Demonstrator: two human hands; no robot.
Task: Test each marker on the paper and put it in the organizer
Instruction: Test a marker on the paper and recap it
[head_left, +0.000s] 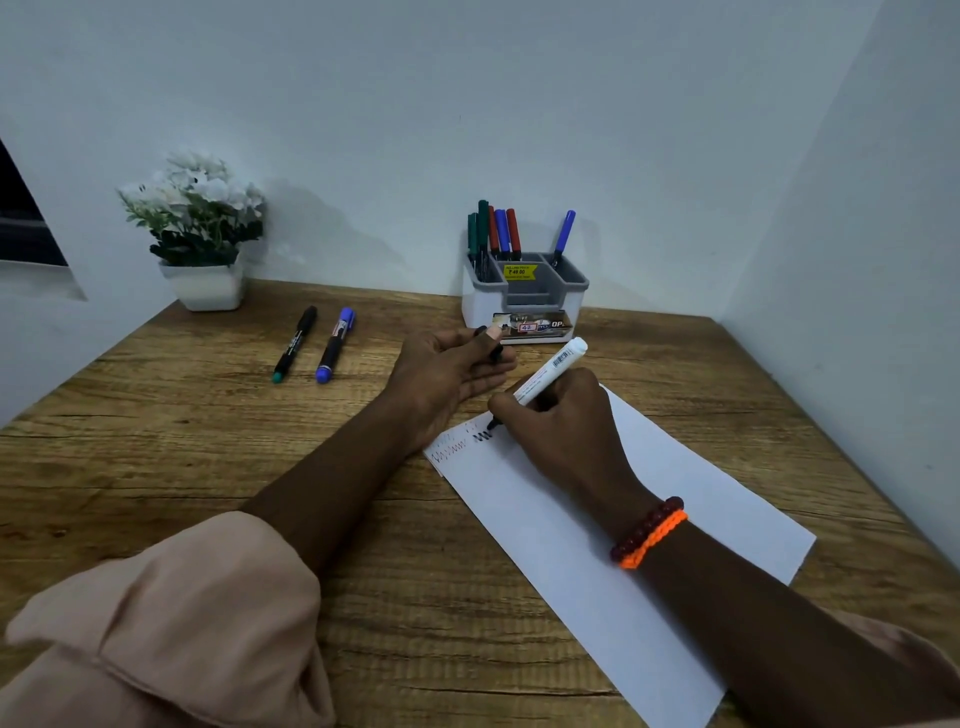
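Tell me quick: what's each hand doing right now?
Left hand: pinches a black cap.
Right hand: grips the white marker, tip on the paper.

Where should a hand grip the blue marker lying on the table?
Judging by its pose, the blue marker is best pinched mid-barrel from above: it lies flat, and there is a gap between it and the black marker beside it, so fingers fit on both sides.

A white pot of white flowers (200, 228) stands at the back left of the wooden desk (156, 457), against the pale wall (467, 104). A dark window edge (21, 218) shows at far left.
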